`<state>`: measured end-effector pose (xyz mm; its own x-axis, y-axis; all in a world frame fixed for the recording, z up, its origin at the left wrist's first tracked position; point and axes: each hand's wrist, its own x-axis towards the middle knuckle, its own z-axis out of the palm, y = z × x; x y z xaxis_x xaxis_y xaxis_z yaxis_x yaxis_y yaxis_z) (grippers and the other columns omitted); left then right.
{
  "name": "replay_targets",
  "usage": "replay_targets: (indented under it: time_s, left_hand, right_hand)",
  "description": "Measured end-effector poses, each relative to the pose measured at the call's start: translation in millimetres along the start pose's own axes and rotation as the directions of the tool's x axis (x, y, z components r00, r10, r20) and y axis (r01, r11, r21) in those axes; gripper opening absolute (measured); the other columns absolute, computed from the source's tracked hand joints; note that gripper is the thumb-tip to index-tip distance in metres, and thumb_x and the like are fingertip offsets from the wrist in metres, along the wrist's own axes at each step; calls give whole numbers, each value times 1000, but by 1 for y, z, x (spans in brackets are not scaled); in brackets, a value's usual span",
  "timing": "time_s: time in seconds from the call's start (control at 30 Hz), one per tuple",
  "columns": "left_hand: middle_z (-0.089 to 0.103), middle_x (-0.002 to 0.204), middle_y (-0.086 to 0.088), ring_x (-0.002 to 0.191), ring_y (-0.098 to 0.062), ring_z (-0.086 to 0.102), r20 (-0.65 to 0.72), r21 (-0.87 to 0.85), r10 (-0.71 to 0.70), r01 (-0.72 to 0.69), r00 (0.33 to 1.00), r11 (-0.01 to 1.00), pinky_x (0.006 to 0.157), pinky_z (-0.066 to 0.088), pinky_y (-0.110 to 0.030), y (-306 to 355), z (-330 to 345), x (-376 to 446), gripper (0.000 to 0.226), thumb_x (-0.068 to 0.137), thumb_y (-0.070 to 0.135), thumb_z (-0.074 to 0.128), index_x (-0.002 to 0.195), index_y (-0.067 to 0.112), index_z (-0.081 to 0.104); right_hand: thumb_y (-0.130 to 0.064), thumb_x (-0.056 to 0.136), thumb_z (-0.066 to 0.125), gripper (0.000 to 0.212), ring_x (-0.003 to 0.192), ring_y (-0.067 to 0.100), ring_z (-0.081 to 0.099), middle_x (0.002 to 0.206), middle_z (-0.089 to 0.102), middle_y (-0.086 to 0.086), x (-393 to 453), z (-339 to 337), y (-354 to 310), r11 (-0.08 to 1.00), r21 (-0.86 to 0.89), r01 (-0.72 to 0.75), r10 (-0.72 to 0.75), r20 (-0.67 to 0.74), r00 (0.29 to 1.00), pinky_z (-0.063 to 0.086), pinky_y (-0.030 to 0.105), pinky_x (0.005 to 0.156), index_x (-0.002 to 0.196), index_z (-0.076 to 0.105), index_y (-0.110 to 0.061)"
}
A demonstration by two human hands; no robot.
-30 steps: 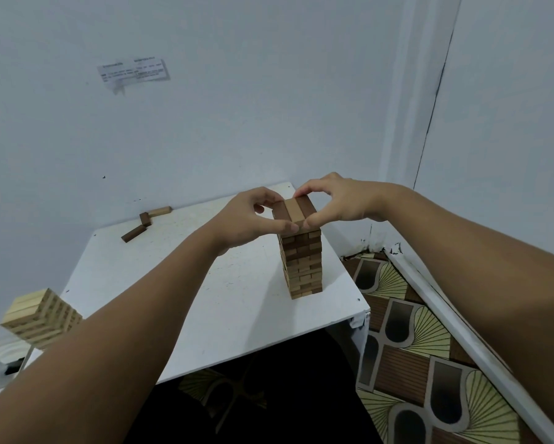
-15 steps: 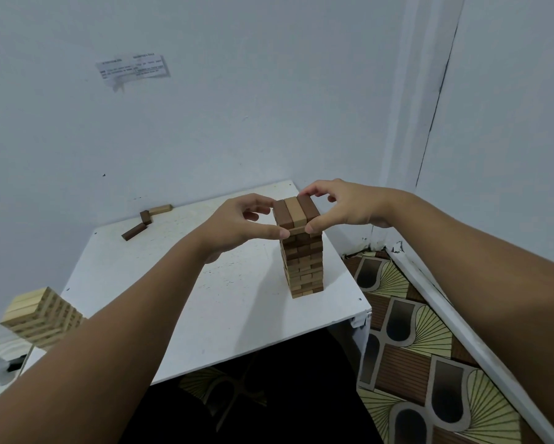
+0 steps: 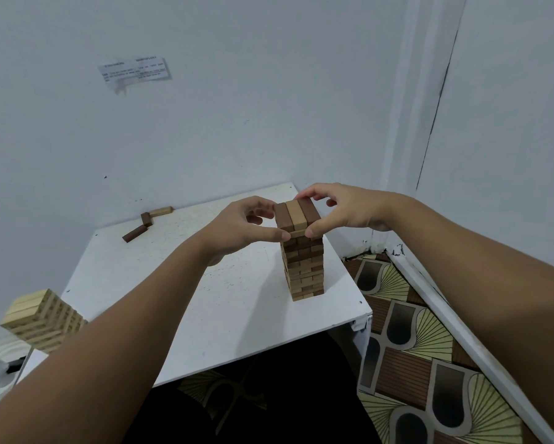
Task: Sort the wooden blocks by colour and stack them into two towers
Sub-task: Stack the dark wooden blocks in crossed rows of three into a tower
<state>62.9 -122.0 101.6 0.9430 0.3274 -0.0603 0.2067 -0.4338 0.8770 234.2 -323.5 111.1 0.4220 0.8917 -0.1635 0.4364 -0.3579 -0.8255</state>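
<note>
Hands meet at the top of the brown tower [image 3: 304,261] on the white table [image 3: 179,299]: left hand [image 3: 237,229] and right hand [image 3: 343,209] each pinch its top layer between thumb and curled fingers. Far left of the tower stands the pale tower [image 3: 42,318]; three loose blocks [image 3: 146,221] lie behind it, to its left.

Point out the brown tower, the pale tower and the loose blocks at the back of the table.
brown tower [image 3: 304,270], head view, front face midway up.
pale tower [image 3: 42,318], head view, side face above the left forearm.
loose blocks [image 3: 135,234], head view, middle of the long dark block.
</note>
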Motion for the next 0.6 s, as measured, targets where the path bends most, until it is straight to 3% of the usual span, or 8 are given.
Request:
replay_targets:
  time_s: [0.3,0.47,0.6]
  left_hand:
    - [69,126,5,121,-16,57,-11,4,-11,12,1000,1000,102,50,-40,1,1,-2,62,60,43,94,117,37,71]
    - [67,126,5,121,-16,57,-19,20,-19,19,1000,1000,101,50,-40,5,3,-5,65,59,44,94,120,36,69]
    - [60,132,7,126,-17,53,-15,45,-53,54,998,998,98,49,-36,9,2,-9,90,57,50,95,138,40,57]
  right_hand:
    - [-44,61,87,71,133,23,36,146,38,0,2,4,0,999,36,-16,15,15,1000,37,27,84,125,58,-49]
    - [-45,60,88,74,135,24,35,148,37,0,2,2,-1,1000,0,-26,26,31,999,35,36,96,128,57,-50]
    - [-61,61,84,102,142,20,30,159,29,2,-4,-1,-10,999,-36,-35,35,6,999,32,38,108,151,37,-49]
